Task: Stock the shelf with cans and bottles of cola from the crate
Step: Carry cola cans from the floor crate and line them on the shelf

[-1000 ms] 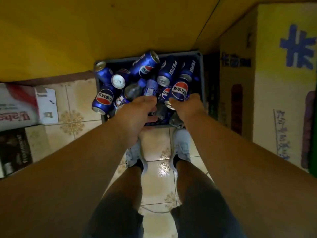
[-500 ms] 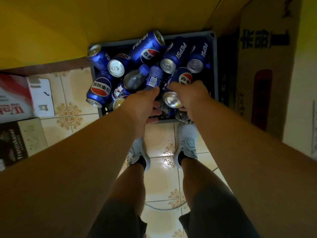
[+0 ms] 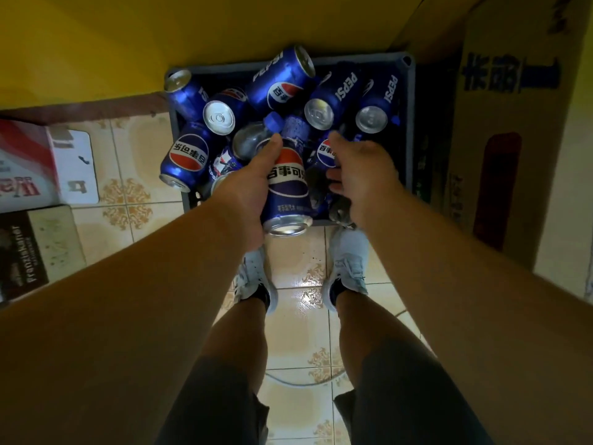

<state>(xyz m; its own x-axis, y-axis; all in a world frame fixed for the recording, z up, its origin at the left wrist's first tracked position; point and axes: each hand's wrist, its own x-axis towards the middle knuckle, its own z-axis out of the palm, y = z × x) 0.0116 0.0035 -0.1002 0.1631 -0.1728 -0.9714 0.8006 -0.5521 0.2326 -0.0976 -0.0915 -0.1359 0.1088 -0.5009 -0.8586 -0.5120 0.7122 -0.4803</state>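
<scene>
Compared with half a second earlier, the left hand [image 3: 248, 191] had lifted a blue Pepsi can [image 3: 287, 187] clear of the pile, where before it only reached among the cans, and the right hand [image 3: 359, 171] had let go of the can it was fingering. The left hand gripped the Pepsi can around its side, thumb up along the label, with the can's silver end pointing toward the lower edge of the frame, above the near rim of the crate [image 3: 407, 101]. The right hand hovered just right of the held can with fingers loosely spread, holding nothing, above another logo can [image 3: 325, 150] in the pile. The dark plastic crate sat at centre top of the frame, against a yellow wall [image 3: 160, 36], heaped with more Pepsi cans lying at all angles and a cola bottle with a blue cap [image 3: 274, 122] just above the left thumb. Below the crate stood the person's pale sneakers [image 3: 349, 261] on the patterned tile floor [image 3: 298, 319]. A tall cardboard box [image 3: 513, 139] crowded the crate's right side, and printed cartons [image 3: 32, 165] lay at the left edge.
</scene>
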